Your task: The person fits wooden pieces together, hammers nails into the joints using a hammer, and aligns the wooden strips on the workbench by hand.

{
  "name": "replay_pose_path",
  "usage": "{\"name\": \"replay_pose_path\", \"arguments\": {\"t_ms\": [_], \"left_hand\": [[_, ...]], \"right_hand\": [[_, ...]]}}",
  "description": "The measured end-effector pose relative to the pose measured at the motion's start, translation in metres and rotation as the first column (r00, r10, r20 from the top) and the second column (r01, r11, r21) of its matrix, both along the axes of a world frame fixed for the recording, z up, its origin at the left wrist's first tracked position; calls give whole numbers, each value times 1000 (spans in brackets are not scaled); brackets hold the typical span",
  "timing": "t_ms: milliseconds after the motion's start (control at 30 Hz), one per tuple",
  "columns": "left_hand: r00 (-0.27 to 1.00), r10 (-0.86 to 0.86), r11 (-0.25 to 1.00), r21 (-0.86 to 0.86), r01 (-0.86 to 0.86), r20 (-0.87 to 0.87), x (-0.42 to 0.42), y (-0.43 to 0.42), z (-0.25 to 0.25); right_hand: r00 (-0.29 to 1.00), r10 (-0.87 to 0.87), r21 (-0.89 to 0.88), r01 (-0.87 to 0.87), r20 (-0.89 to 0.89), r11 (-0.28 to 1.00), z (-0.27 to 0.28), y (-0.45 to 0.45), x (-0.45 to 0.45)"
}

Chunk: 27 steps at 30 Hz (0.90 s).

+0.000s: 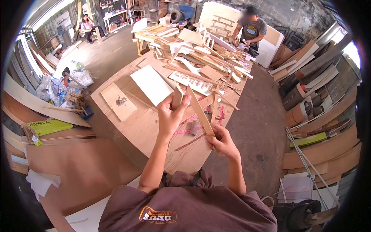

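Note:
My left hand (pixel 171 116) is closed around a short piece of wood (pixel 177 97), held up above the plywood table (pixel 148 133). My right hand (pixel 223 142) grips the lower end of a narrow wooden strip (pixel 199 111). The strip slants up and left, its upper end close beside my left fingers; whether it touches them I cannot tell. Below my hands on the table lie pink tape or ribbon (pixel 181 132), a small greyish roll (pixel 195 129) and a thin reddish stick (pixel 189 142). A white board (pixel 152 84) lies just beyond my left hand.
A shallow wooden tray (pixel 111 103) holds a heap of nails or screws (pixel 121 101). Scrap wood (pixel 210 54) is piled across the table's far part. A co-worker (pixel 252 29) stands behind it; another person (pixel 89 29) sits far left. Boards (pixel 320 154) lean along the right wall.

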<state>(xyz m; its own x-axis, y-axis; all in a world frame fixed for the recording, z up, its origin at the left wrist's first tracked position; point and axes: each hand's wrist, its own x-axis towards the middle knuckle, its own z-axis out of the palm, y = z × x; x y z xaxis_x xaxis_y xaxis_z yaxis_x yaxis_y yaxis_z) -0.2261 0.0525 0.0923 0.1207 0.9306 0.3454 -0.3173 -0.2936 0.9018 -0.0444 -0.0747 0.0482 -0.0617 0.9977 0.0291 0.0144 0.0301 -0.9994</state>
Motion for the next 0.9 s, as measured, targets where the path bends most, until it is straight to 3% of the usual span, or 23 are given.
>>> {"name": "replay_pose_path", "arguments": {"t_ms": [233, 333, 400, 467, 500, 567, 600, 667, 800, 900], "left_hand": [[986, -116, 993, 23, 120, -116, 14, -14, -5], [993, -108, 981, 155, 114, -44, 24, -10, -8], [973, -202, 969, 125, 216, -114, 19, -6, -10], [917, -395, 918, -3, 396, 56, 19, -4, -8], [915, -400, 916, -1, 401, 57, 22, -3, -11], [955, -293, 939, 176, 296, -43, 30, -1, -18], [953, -301, 935, 181, 304, -43, 31, 1, -19], [923, -370, 915, 129, 382, -108, 31, 4, -21], [918, -386, 914, 93, 394, -95, 37, 5, -19], [936, -322, 928, 147, 341, -143, 43, 2, -28]], "right_hand": [[976, -213, 180, 219, -52, 959, 29, 27, -15], [951, -280, 130, 296, -132, 946, 41, 28, -11], [944, -296, 176, 319, -144, 931, 42, 29, -7], [935, -352, 204, 351, -30, 914, 46, 26, -4], [933, -358, 206, 356, -30, 911, 48, 25, -3], [926, -372, 243, 375, -58, 895, 52, 25, -2], [923, -380, 248, 383, -59, 890, 52, 27, -1], [873, -485, 417, 424, 46, 804, 53, 31, 2], [916, -400, 299, 376, 23, 877, 67, 28, 16], [942, -316, 211, 333, -109, 919, 67, 32, 17]]}}
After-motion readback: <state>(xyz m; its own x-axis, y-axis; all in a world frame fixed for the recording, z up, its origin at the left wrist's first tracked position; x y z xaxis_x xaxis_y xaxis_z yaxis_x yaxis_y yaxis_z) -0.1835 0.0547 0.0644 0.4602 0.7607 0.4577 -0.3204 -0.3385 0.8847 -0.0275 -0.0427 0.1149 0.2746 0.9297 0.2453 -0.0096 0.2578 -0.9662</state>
